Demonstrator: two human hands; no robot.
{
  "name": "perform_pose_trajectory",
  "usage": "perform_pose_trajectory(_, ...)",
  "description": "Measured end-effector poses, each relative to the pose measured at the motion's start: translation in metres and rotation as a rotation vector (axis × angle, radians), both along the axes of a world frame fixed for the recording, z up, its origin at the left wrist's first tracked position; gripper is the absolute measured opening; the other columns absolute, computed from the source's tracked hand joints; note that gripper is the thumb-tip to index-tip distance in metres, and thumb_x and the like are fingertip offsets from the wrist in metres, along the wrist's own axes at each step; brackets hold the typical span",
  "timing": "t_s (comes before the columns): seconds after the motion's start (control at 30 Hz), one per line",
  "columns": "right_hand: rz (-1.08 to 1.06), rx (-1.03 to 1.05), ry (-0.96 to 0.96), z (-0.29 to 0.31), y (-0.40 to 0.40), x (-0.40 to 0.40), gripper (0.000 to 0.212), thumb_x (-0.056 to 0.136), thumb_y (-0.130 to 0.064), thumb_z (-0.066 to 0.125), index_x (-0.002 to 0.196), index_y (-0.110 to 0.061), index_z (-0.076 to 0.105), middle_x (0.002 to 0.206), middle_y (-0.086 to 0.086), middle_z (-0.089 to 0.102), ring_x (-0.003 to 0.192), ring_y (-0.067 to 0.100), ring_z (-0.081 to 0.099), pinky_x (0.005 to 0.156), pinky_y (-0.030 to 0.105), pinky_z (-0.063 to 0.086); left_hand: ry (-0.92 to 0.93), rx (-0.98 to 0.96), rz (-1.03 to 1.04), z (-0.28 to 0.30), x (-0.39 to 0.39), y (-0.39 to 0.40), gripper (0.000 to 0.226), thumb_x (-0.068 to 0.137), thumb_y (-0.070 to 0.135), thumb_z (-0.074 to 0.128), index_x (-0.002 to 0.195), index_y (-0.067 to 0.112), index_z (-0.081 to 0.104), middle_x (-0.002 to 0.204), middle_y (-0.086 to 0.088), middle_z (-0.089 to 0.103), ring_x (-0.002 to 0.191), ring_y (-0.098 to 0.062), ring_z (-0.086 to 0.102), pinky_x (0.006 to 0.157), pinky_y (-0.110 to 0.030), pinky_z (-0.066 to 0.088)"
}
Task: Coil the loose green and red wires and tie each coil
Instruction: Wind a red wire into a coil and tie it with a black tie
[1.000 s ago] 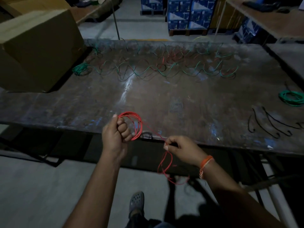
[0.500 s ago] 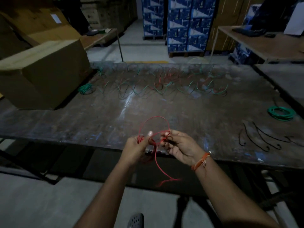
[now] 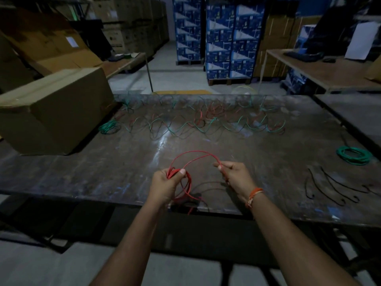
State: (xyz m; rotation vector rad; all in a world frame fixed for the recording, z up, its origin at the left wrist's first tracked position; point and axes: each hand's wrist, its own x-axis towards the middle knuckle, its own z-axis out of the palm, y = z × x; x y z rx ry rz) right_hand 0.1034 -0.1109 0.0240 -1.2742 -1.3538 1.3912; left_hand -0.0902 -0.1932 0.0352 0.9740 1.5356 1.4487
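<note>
A red wire coil [image 3: 185, 186] hangs from my left hand [image 3: 166, 184], which grips it near the table's front edge. From the coil a loose red strand [image 3: 195, 154] arcs up and across to my right hand [image 3: 234, 176], which pinches it. The two hands are held apart above the dark table [image 3: 82, 172]. Loose green and red wires [image 3: 202, 122] sprawl in loops across the far half of the table. One green coil [image 3: 354, 155] lies at the right, and another small green bundle [image 3: 108, 127] lies at the left.
A large cardboard box [image 3: 53, 112] stands on the table's left end. Several short black ties [image 3: 334, 186] lie at the right front. Behind the table are stacked blue cartons [image 3: 222, 38] and a side table [image 3: 329, 69] at the right.
My hands moved apart: the right hand drew a loop of red strand out to the right, while the left hand keeps the coil. The camera view tilted up.
</note>
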Motion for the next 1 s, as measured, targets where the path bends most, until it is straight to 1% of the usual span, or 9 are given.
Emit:
perform_pose_trajectory(0.13, -0.08, 0.197, -0.354, -0.011, 0.031, 0.006, 0.02, 0.095, -0.007, 0.064, 0.11, -0.006, 0.077, 0.093, 0.002, 0.075, 0.091, 0.015, 0.068, 0.081, 0.025, 0.051, -0.006, 0.001, 0.003, 0.009, -0.017, 0.009, 0.015, 0.095, 0.008, 0.065, 0.082, 0.001, 0.065, 0.036, 0.013, 0.044, 0.031, 0.003, 0.037, 0.037, -0.01, 0.031)
perform_pose_trajectory(0.23, -0.283, 0.105, -0.281, -0.019, 0.046, 0.009, 0.011, 0.09, -0.019, 0.074, 0.08, -0.015, 0.077, 0.072, 0.002, 0.069, 0.067, 0.015, 0.064, 0.07, 0.035, 0.053, 0.013, -0.008, -0.057, 0.01, -0.028, 0.015, 0.016, 0.095, 0.01, 0.065, 0.084, -0.002, 0.064, 0.039, 0.013, 0.042, 0.033, 0.002, 0.032, 0.037, -0.014, 0.028)
perform_pose_trajectory(0.37, -0.396, -0.262, 0.287, -0.011, 0.054, -0.009, 0.018, 0.101, -0.015, 0.056, 0.083, -0.016, 0.056, 0.061, 0.004, 0.054, 0.04, 0.009, 0.058, 0.04, 0.019, 0.042, -0.004, -0.048, -0.165, 0.01, -0.03, 0.018, 0.017, 0.097, 0.009, 0.062, 0.082, 0.001, 0.064, 0.038, 0.012, 0.042, 0.032, 0.001, 0.034, 0.037, -0.013, 0.03)
perform_pose_trajectory(0.5, -0.312, -0.412, 0.773, 0.009, 0.058, -0.018, 0.023, 0.106, -0.038, 0.045, 0.11, -0.015, 0.049, 0.101, 0.016, 0.061, 0.085, 0.024, 0.067, 0.066, 0.028, 0.047, -0.02, -0.092, -0.167, 0.003, -0.034, 0.026, 0.021, 0.097, 0.017, 0.064, 0.08, 0.005, 0.069, 0.042, 0.01, 0.031, 0.037, -0.006, 0.021, 0.044, -0.017, 0.016)
perform_pose_trajectory(0.57, -0.328, -0.33, 0.59, 0.005, 0.055, -0.022, 0.04, 0.103, -0.053, 0.043, 0.127, -0.022, 0.044, 0.119, 0.017, 0.058, 0.106, 0.026, 0.064, 0.084, 0.038, 0.049, -0.054, -0.109, -0.079, -0.001, -0.034, 0.032, 0.021, 0.097, 0.016, 0.064, 0.081, 0.003, 0.068, 0.04, 0.012, 0.031, 0.035, -0.004, 0.021, 0.043, -0.016, 0.017)
perform_pose_trajectory(0.63, -0.459, -0.053, 0.165, -0.004, 0.042, -0.027, 0.043, 0.099, -0.054, 0.05, 0.126, -0.021, 0.051, 0.126, 0.015, 0.06, 0.104, 0.021, 0.062, 0.089, 0.037, 0.047, -0.09, -0.126, -0.014, 0.0, -0.03, 0.035, 0.022, 0.097, 0.015, 0.063, 0.08, 0.003, 0.068, 0.038, 0.013, 0.032, 0.034, -0.004, 0.023, 0.037, -0.013, 0.02)
perform_pose_trajectory(0.7, -0.482, 0.28, -0.107, -0.01, 0.021, -0.032, 0.028, 0.096, -0.038, 0.061, 0.114, -0.016, 0.06, 0.121, 0.007, 0.057, 0.102, 0.019, 0.06, 0.085, 0.029, 0.043, -0.154, -0.144, 0.016, 0.003, -0.025, 0.035, 0.022, 0.098, 0.014, 0.061, 0.08, 0.001, 0.066, 0.036, 0.012, 0.033, 0.032, -0.007, 0.027, 0.034, -0.009, 0.023)
perform_pose_trajectory(0.8, -0.228, 0.566, -0.268, -0.019, -0.004, -0.038, 0.022, 0.084, -0.016, 0.071, 0.104, -0.023, 0.064, 0.116, -0.004, 0.049, 0.103, 0.01, 0.056, 0.083, 0.021, 0.046, -0.256, -0.175, 0.035, 0.003, -0.022, 0.038, 0.021, 0.1, 0.012, 0.058, 0.085, -0.002, 0.065, 0.037, 0.009, 0.029, 0.026, -0.003, 0.025, 0.032, -0.009, 0.027)
perform_pose_trajectory(1.0, 0.399, 0.249, -0.172, -0.046, -0.013, -0.044, 0.049, 0.072, -0.023, 0.072, 0.121, -0.028, 0.062, 0.115, -0.002, 0.065, 0.109, 0.003, 0.064, 0.097, 0.03, 0.054, -0.372, -0.186, 0.005, -0.001, -0.017, 0.045, 0.024, 0.1, 0.015, 0.057, 0.08, 0.005, 0.065, 0.038, 0.008, 0.025, 0.029, -0.003, 0.016, 0.037, -0.006, 0.019)
